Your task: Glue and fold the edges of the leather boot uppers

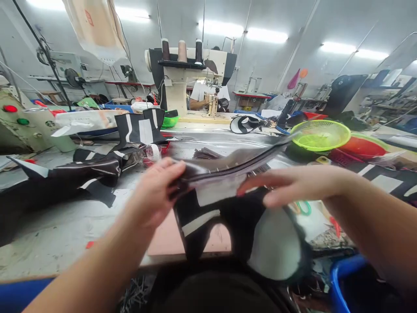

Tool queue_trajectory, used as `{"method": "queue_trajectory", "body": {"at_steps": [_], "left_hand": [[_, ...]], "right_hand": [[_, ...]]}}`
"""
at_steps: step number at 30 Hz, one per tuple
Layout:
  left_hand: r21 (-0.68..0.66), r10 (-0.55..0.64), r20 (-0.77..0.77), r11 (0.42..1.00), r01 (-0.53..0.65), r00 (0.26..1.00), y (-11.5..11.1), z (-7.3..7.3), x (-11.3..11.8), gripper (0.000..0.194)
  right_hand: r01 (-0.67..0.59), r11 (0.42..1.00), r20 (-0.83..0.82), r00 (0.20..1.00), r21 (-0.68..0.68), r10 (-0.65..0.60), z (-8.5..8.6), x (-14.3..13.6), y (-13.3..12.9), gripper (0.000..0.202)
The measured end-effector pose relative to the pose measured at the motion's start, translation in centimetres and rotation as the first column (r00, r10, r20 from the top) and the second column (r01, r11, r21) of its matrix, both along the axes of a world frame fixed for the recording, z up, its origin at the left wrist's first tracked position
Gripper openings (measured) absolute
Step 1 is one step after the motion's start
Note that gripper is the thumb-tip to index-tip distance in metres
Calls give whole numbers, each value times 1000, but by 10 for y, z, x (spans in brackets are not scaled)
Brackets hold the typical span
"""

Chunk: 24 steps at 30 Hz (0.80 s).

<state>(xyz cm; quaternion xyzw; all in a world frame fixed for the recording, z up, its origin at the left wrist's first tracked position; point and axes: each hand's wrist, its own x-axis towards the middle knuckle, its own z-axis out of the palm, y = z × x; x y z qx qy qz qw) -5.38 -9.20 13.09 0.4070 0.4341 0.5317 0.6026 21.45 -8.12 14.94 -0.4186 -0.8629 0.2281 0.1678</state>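
At centre frame, the left hand (156,191) pinches a black-and-white shoe upper (224,208); the right hand (289,184) lies flat, fingers extended, on it.

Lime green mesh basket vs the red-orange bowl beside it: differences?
The lime green mesh plastic basket is perforated and see-through; the red-orange plastic bowl looks solid. The basket sits nearer the table's middle and shows its whole rim; the bowl lies farther right, partly hidden behind it. Both are round and sit on the grey worktable.
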Motion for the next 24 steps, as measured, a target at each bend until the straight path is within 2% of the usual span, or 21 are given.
{"method": "queue_trajectory", "body": {"at_steps": [1,2,3,4,6,8,10,12,13,16,19,21,23,24], "left_hand": [[-114,-8,31,993,11,999,10,-21,6,7],[-191,0,72,982,13,997,20,-42,12,10],[-254,47,101,967,-20,994,28,-63,15,16],[-269,75,103,962,-45,992,34,-82,17,17],[-295,124,101,951,-89,987,40,-110,16,17],[-310,144,96,945,-107,985,43,-124,12,15],[-329,144,97,939,-105,985,45,-129,6,16],[-345,137,98,934,-96,986,47,-131,2,17],[-353,135,100,931,-92,986,48,-132,0,18],[-368,129,126,927,-75,984,51,-135,0,17],[-382,115,178,923,-39,977,45,-138,5,14],[-387,108,212,922,-18,971,35,-140,11,11],[-393,110,256,920,0,960,22,-143,17,11],[-400,114,284,917,9,952,16,-144,20,11]], "right_hand": [[-86,996,186,978,-32,91,-2,-8,-2,33],[-154,988,350,924,-32,156,-7,-19,-6,26],[-221,975,463,866,17,189,-15,-30,-13,19],[-278,952,516,838,125,177,-26,-42,-23,14],[-422,849,542,815,318,202,-57,-60,-46,21],[-516,750,562,792,413,236,-93,-68,-66,41],[-450,736,587,804,505,89,-121,-68,-73,44],[-385,731,576,817,563,-13,-133,-65,-64,40],[-384,727,564,826,569,-5,-133,-64,-56,40],[-406,735,464,875,543,141,-119,-64,-28,42],[-381,809,421,888,447,186,-103,-68,-16,30],[-401,870,562,806,288,185,-94,-66,-16,20],[-387,921,674,691,39,261,-82,-57,-16,21],[-349,933,673,669,-89,315,-76,-50,-15,20]]}}
